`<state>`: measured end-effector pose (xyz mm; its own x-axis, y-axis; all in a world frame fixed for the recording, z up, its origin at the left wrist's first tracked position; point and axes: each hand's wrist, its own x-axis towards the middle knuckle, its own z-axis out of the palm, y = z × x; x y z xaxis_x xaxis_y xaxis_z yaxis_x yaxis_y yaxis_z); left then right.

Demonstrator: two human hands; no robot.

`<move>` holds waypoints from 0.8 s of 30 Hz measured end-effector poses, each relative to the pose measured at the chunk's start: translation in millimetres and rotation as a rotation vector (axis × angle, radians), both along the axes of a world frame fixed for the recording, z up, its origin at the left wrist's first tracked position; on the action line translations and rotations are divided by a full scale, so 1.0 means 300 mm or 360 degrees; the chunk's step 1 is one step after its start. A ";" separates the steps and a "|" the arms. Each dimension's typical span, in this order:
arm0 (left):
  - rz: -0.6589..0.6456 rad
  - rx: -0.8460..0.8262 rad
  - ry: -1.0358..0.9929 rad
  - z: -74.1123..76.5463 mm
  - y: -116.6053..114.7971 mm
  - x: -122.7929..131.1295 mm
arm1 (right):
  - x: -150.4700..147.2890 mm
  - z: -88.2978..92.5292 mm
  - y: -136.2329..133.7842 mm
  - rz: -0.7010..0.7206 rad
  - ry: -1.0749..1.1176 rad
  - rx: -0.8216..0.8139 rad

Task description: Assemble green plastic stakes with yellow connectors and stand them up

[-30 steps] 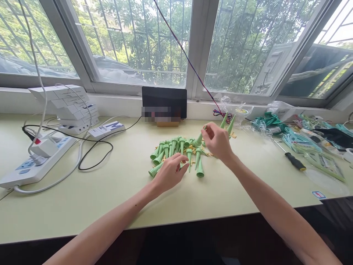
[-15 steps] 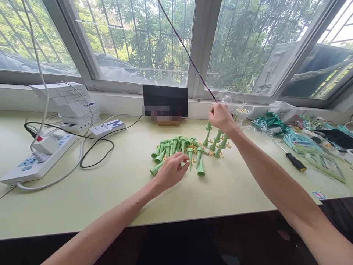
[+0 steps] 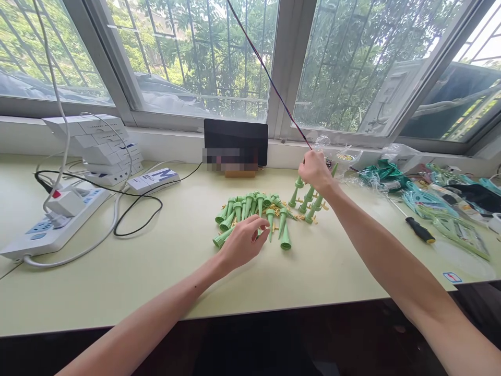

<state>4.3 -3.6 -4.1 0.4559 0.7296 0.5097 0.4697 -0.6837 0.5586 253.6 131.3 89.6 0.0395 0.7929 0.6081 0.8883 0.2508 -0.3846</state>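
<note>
Lie heaped on the pale tabletop [image 3: 274, 282] as green conical plastic spikes [image 3: 249, 203], pointing various ways, with small yellow fittings [image 3: 276, 213] among them. Stand to the right as a cluster of upright spikes [image 3: 307, 199], tips upward.

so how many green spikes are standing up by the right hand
3 visible: the left spike, the middle spike and the right spike, close together below the right hand. It blocks part of the group, so more may be hidden.

white boxes [image 3: 105, 149] — stacked | power strip [image 3: 39, 236] | dark screen [image 3: 235, 134] — by window [image 3: 203, 57] | black-handled screwdriver [image 3: 418, 230]
</note>
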 end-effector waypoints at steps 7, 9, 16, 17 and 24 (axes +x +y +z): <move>0.0000 -0.0017 0.0002 0.004 -0.001 0.001 | -0.049 0.038 -0.061 -0.0129 0.0054 -0.0212; 0.0000 -0.0016 0.0003 0.003 0.000 0.000 | -0.063 0.053 -0.086 -0.0183 0.0045 -0.0332; -0.0004 0.0010 -0.0004 0.005 -0.002 0.001 | -0.088 0.067 -0.149 -0.0157 -0.0014 -0.0538; -0.0004 0.0016 -0.0005 0.005 -0.002 0.001 | -0.091 0.064 -0.157 -0.0149 -0.0030 -0.0514; -0.0009 0.0024 0.0020 0.003 0.002 -0.006 | -0.130 -0.006 -0.223 0.0012 -0.0228 -0.0364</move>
<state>2.7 -2.9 -3.3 0.4664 0.7192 0.5150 0.4729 -0.6947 0.5420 214.5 64.6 87.7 -0.0406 0.9101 0.4124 0.9362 0.1788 -0.3026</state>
